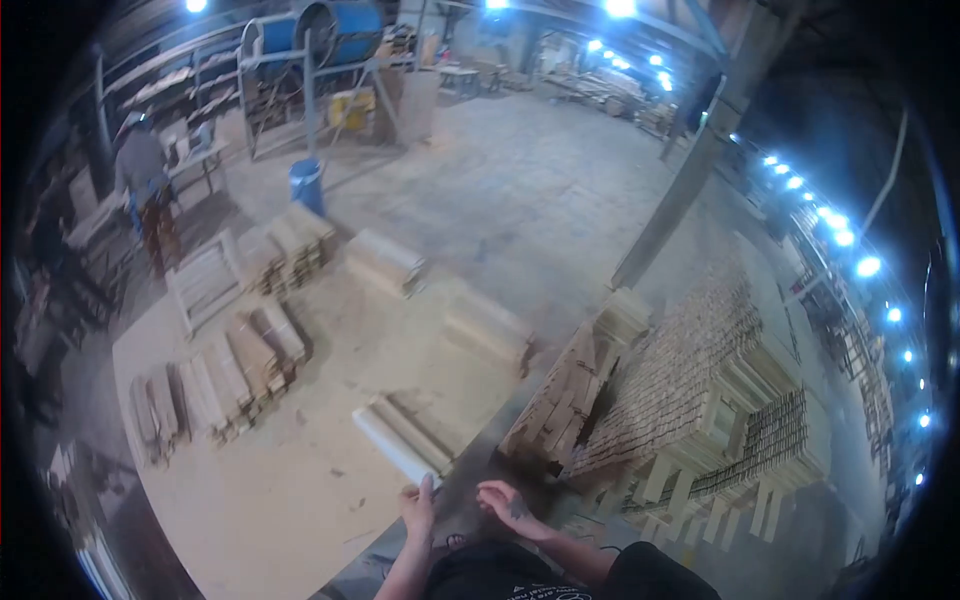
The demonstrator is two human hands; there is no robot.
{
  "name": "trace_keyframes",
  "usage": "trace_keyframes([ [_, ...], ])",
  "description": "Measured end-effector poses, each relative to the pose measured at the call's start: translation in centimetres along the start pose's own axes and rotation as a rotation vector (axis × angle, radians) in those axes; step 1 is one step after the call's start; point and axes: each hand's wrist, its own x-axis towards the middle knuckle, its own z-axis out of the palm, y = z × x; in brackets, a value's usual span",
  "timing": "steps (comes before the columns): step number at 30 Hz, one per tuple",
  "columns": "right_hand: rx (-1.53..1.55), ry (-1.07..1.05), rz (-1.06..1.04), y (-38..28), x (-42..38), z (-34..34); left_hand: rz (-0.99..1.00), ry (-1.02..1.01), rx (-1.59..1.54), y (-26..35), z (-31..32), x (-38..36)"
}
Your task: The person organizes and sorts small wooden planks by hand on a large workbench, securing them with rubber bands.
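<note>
My left hand is at the near edge of the wooden table, with its thumb and fingers closed on the end of a pale strip. The strip lies along the left side of a small stack of wooden pieces. To the right, past the table edge, my right hand is raised with its fingers apart and holds nothing.
Bundles of wood pieces and a wooden frame lie on the table. Large wood stacks stand at right, beside a slanted post. A blue bin is beyond the table. A person stands at far left.
</note>
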Motion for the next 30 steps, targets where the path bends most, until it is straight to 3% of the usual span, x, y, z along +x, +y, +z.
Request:
trace_keyframes([
  [4, 0.079, -0.141, 0.108, 3.4, -0.5, -1.6, -0.110, -0.050, -0.197, 3.0, 0.0, -2.2],
  [7, 0.001, -0.344, 0.212, 3.7, 0.1, -0.3, -0.012, 0.141, -0.202, 3.3, -2.5, -4.2],
  [9, -0.061, -0.514, 0.257, 1.2, 0.3, 1.7, -0.060, -0.031, -0.135, 3.2, -7.1, -4.4],
  [11, 0.048, -0.689, 0.262, 3.2, 2.1, 5.5, -0.126, -0.093, -0.174, 0.7, -12.0, -3.8],
  [13, 0.077, -0.819, 0.428, 1.7, 2.9, 9.7, -0.129, -0.166, -0.230, -0.5, -14.2, -5.2],
  [15, 0.183, -0.754, 0.484, -2.3, 1.3, 12.7, -0.061, -0.253, -0.302, -1.9, -14.5, -8.1],
  [16, 0.231, -0.725, 0.514, -3.5, 0.7, 14.2, -0.092, -0.186, -0.323, -3.4, -14.8, -8.4],
  [18, 0.126, -0.699, 0.456, -1.9, 0.8, 17.2, -0.282, -0.156, -0.467, -5.6, -16.1, -9.0],
  [20, 0.043, -0.735, 0.368, 0.6, 1.0, 20.1, -0.065, -0.191, -0.325, -3.3, -16.4, -13.6],
  [22, -0.103, -0.801, 0.201, 2.3, 0.6, 22.6, -0.092, 0.084, -0.338, -1.3, -16.7, -15.7],
  [24, -0.163, -0.806, 0.056, 4.9, 0.5, 25.8, -0.013, 0.259, -0.337, -5.2, -20.0, -13.1],
  [25, -0.249, -0.861, -0.031, 8.4, 1.2, 28.3, -0.021, 0.258, -0.309, -4.7, -21.1, -13.4],
  [26, -0.253, -0.871, 0.077, 9.9, 1.5, 30.7, -0.028, 0.256, -0.282, -4.3, -22.1, -13.6],
  [27, -0.351, -0.808, 0.013, 4.1, -0.1, 30.3, -0.055, 0.337, -0.474, -5.1, -23.2, -12.8],
  [29, -0.372, -0.809, -0.018, 2.0, -0.5, 31.4, 0.038, 0.509, -0.264, -3.1, -25.0, -14.0],
  [30, -0.213, -0.730, -0.120, 3.8, -0.1, 32.1, -0.006, 0.498, -0.228, -1.6, -26.4, -14.8],
])
